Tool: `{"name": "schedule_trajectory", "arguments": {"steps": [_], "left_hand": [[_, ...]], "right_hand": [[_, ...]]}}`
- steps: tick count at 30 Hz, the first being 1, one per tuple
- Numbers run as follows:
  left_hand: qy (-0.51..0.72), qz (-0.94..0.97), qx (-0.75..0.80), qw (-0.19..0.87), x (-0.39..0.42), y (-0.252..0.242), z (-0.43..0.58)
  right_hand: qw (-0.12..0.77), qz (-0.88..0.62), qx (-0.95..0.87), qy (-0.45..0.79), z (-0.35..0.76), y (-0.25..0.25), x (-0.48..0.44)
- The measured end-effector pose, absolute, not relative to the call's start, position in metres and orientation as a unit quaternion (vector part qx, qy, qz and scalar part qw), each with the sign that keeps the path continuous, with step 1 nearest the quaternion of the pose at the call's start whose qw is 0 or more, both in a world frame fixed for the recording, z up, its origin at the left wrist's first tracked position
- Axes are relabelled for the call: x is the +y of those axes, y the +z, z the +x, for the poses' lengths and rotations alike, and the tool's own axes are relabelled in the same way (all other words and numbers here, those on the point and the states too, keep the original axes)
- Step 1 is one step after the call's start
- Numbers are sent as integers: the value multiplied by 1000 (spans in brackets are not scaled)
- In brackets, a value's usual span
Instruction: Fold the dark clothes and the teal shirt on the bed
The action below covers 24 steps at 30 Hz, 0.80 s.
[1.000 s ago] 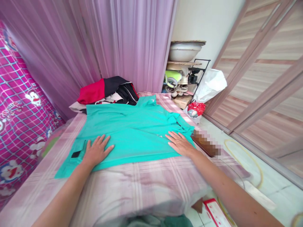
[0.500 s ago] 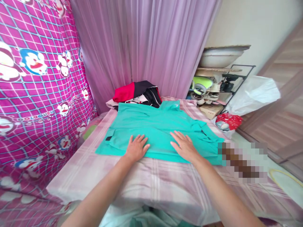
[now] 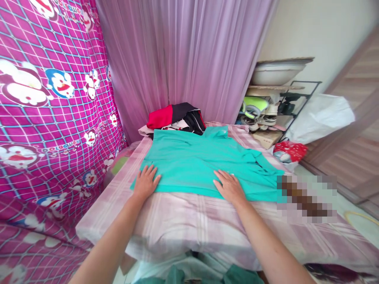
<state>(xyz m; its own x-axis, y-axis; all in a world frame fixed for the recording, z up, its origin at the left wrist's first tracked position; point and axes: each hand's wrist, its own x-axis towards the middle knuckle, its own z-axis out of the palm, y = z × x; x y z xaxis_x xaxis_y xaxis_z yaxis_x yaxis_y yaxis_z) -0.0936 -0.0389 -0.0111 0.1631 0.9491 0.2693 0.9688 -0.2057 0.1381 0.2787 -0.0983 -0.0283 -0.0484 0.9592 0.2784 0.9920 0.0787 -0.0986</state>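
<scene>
A teal shirt (image 3: 201, 161) lies spread flat on a surface covered with a pink checked cloth (image 3: 189, 225). My left hand (image 3: 145, 183) rests flat, fingers stretched out, on the shirt's near left corner. My right hand (image 3: 229, 187) lies flat with fingers apart on the shirt's near edge, right of the middle. Neither hand holds anything.
A pile of red, black and white clothes (image 3: 176, 117) sits behind the shirt by the lilac curtain (image 3: 189, 59). A magenta cartoon-print sheet (image 3: 50, 110) hangs at left. At right stand a shoe rack (image 3: 272, 114) with a basin (image 3: 276, 71), a white bag (image 3: 321, 116) and a red bag (image 3: 288, 152).
My left hand has slid left along the shirt's near edge to its corner, and the sleeve that stuck out at left is now folded in. My right hand has barely moved.
</scene>
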Motion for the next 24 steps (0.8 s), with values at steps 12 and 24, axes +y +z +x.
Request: {"name": "schedule_trajectory", "arguments": {"steps": [12,24], "left_hand": [[-298,-664,-686,9,-32,-11,-125],[-256,-649,-716,20,-30,-5,-123]], "right_hand": [[184,-660,-725,-75,285,-35,-98],[189,-658,-725,-76,284,-34,-99]]}}
